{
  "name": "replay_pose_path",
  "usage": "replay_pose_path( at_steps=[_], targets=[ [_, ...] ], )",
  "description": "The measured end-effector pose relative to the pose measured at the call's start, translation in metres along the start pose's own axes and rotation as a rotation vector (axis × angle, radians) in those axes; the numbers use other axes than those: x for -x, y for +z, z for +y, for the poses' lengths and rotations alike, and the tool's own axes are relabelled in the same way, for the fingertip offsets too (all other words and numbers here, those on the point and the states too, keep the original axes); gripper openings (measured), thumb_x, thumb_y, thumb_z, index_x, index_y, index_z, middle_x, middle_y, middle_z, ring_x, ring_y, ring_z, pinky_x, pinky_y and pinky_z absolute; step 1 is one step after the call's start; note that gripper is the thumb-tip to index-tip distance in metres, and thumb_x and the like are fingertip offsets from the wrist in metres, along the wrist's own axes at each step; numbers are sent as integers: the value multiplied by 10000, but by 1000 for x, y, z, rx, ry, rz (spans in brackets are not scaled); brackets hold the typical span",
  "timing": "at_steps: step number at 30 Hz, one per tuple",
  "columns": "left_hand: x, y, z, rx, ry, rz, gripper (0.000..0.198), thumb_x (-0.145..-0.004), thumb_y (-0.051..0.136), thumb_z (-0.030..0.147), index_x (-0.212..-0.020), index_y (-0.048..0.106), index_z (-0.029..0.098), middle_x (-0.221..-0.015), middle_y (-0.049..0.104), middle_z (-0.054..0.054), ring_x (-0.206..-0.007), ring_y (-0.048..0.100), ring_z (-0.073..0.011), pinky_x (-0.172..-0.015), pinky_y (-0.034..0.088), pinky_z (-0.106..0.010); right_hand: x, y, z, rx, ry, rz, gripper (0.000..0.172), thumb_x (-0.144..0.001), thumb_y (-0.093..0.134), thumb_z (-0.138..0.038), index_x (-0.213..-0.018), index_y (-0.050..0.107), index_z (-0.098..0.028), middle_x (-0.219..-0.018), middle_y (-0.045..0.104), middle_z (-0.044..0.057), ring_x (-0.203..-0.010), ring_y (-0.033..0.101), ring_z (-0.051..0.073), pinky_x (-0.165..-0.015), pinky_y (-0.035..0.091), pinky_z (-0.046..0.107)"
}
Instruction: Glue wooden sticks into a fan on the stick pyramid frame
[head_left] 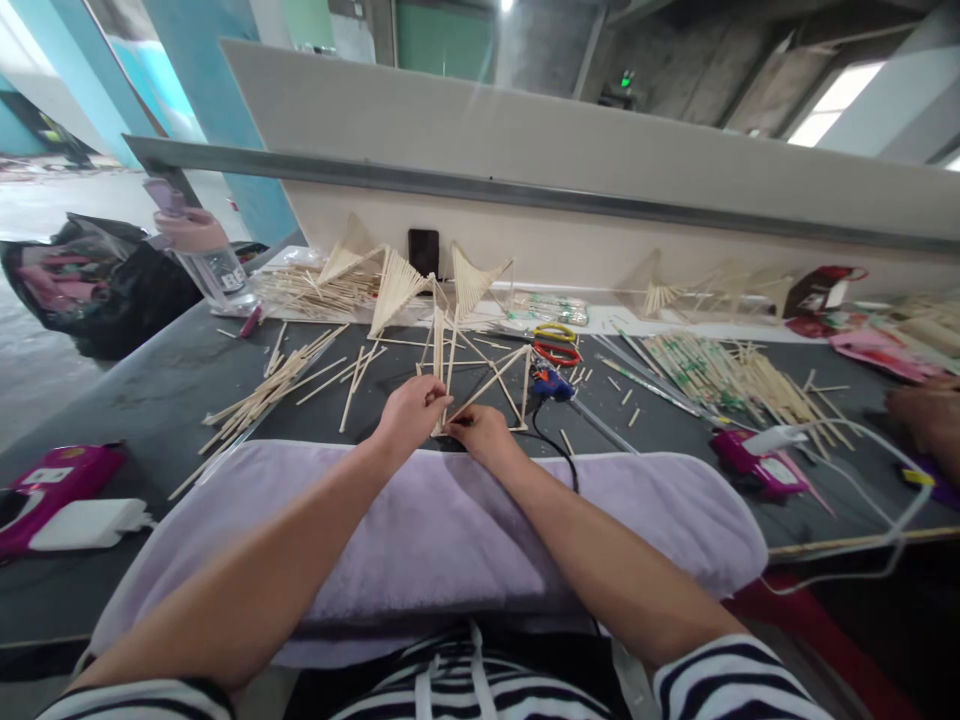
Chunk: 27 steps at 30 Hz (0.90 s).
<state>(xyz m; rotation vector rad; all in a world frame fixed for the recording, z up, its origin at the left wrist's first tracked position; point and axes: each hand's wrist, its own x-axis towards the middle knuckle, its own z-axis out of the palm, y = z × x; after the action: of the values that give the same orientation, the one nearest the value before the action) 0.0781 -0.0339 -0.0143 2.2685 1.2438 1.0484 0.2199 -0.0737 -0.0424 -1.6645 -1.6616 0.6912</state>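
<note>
A model frame of thin wooden sticks [489, 384] stands on the dark table, with fans of closely set sticks [397, 285] rising at its back. My left hand [412, 412] is closed, thumb and fingertips pinched at an upright stick at the frame's near side. Beside it my right hand [480, 432] has its fingers together at the near bottom corner of the frame. What lies between the fingertips is partly hidden. A blue glue gun [551, 382] lies right of the frame, and scissors [556, 346] with red and yellow handles lie behind it.
A purple cloth [420, 530] covers the near table edge. Loose sticks [262, 395] lie left, bundled sticks [686, 370] right. A bottle [202, 250], a phone [424, 252] and magenta devices [757, 465] stand or lie around. Another person's hand [926, 415] is at far right.
</note>
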Motion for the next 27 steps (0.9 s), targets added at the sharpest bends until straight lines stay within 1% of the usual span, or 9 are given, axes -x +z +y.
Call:
replay_pose_path(
  at_steps=[2,8,12,18,23,25,27],
  targets=[
    [1,2,-1,1,-5,22,48,-730,580,195,-771,555,197,-677,523,23,-675,500,-128,-640,370,-243,0,1,1,3,4,11,145,-707,638,-236,-814,733,-214,-775,722,23,-721,645,146,-620,419,211],
    [2,7,-1,64,-100,78,301,-712,563,153,-982,444,214,-600,439,74,-557,464,-109,-583,356,-235,1,2,-1,20,-1,24,131,-717,633,-251,-795,729,-206,-771,721,27,-710,642,141,-632,423,211],
    [1,7,0,100,-158,80,374,-704,562,153,-1034,398,210,-576,427,88,-545,474,-109,-568,350,-231,1,2,-1,27,-9,28,123,-709,642,-242,-792,723,-202,-775,722,27,-720,646,143,-627,420,211],
    [-2,4,1,132,-205,69,455,-688,592,195,-1090,379,196,-613,429,85,-549,472,-99,-566,359,-228,2,1,-2,33,-2,3,145,-719,636,-260,-820,719,-198,-783,721,27,-728,645,146,-626,422,214],
    [-4,5,-8,178,-247,39,453,-679,622,253,-1081,428,177,-668,481,61,-568,483,-99,-562,365,-229,2,0,-3,48,-5,-1,141,-731,628,-272,-822,721,-218,-810,721,21,-754,643,144,-646,423,216],
    [-6,5,-14,209,-233,13,355,-679,627,283,-989,498,166,-701,512,39,-593,495,-102,-576,380,-231,2,0,-3,69,-12,4,137,-726,633,-273,-816,722,-220,-817,721,24,-768,643,150,-658,423,221],
    [-8,4,-19,233,-202,-60,217,-692,617,316,-826,557,156,-706,538,21,-616,501,-108,-592,391,-235,2,0,-3,78,-23,4,135,-725,636,-280,-811,723,-224,-819,722,26,-782,645,157,-660,422,225]
  ],
)
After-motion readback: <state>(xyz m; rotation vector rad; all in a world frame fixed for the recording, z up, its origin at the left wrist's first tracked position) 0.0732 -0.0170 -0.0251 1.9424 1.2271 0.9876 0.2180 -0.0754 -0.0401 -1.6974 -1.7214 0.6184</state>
